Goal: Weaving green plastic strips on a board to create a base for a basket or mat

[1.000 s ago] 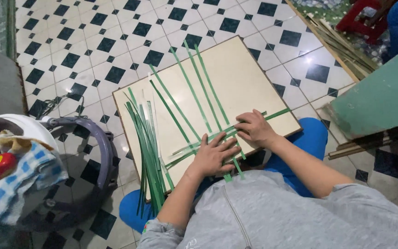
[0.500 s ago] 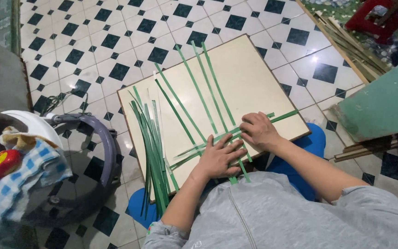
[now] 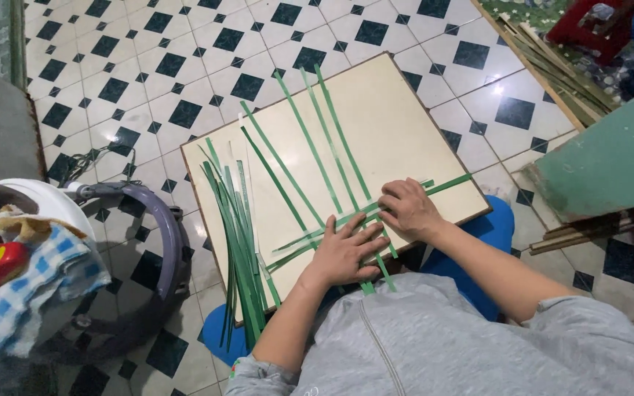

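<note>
Strips [image 3: 317, 158] of thin, flat green leaf lie crossed on a smooth beige board [image 3: 405, 125], pinned under the flat, spread left hand [image 3: 345, 253] and the curled fingertips of the right hand [image 3: 409, 207].

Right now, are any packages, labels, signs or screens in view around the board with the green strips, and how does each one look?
None can be seen: no package, label, sign or screen.
Pale square wooden board: on the tiled floor, bearing long green strips.
Left hand and right hand: flat on the crossed strips.
</note>
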